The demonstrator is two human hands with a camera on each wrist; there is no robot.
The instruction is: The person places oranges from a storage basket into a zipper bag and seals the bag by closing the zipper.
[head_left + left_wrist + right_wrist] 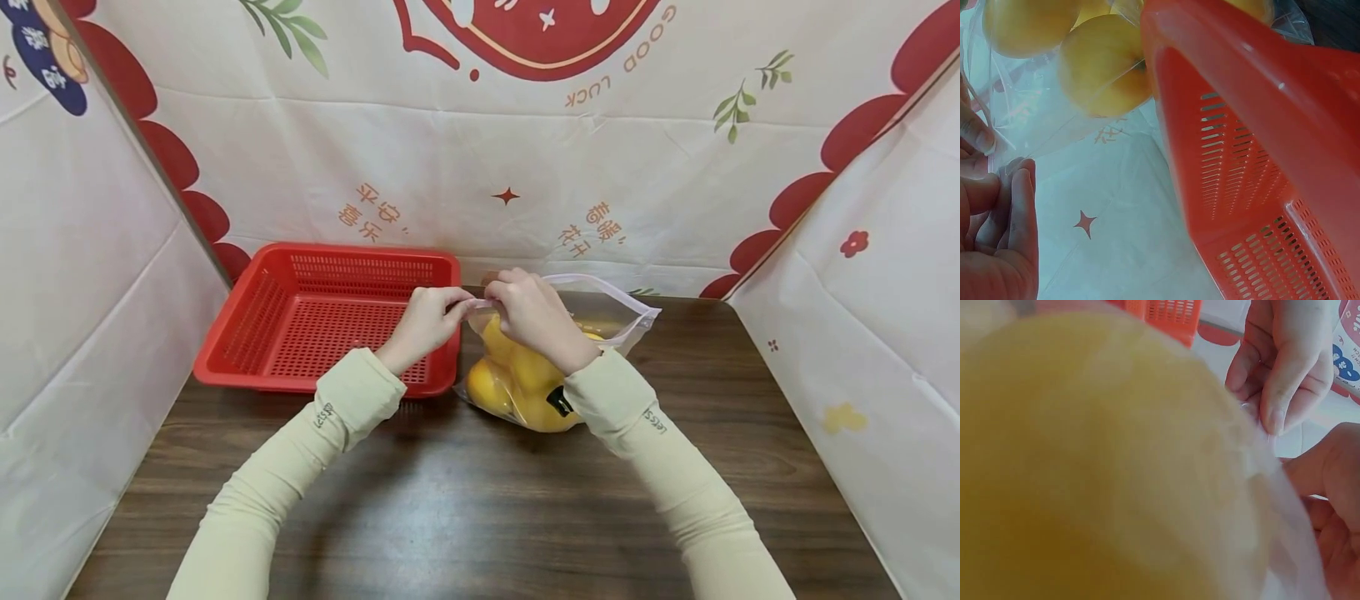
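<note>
A clear zip bag [633, 321] with a pale purple zip edge stands on the table, holding several round yellow fruits [491, 385]. My left hand [427, 321] pinches the left corner of its zip edge between thumb and fingers. Right beside it, my right hand [534, 312] pinches the same edge a little further along. Towards the right, the bag's mouth gapes. In the left wrist view, the left fingers [1019, 206] grip the film below the fruits. A yellow fruit [1104, 456] inside the bag fills most of the right wrist view.
Left of the bag, a red plastic basket [213, 354] with slotted walls sits on the dark wooden table [450, 508], its right rim close to the bag. Printed white cloth [450, 150] walls in the back and both sides.
</note>
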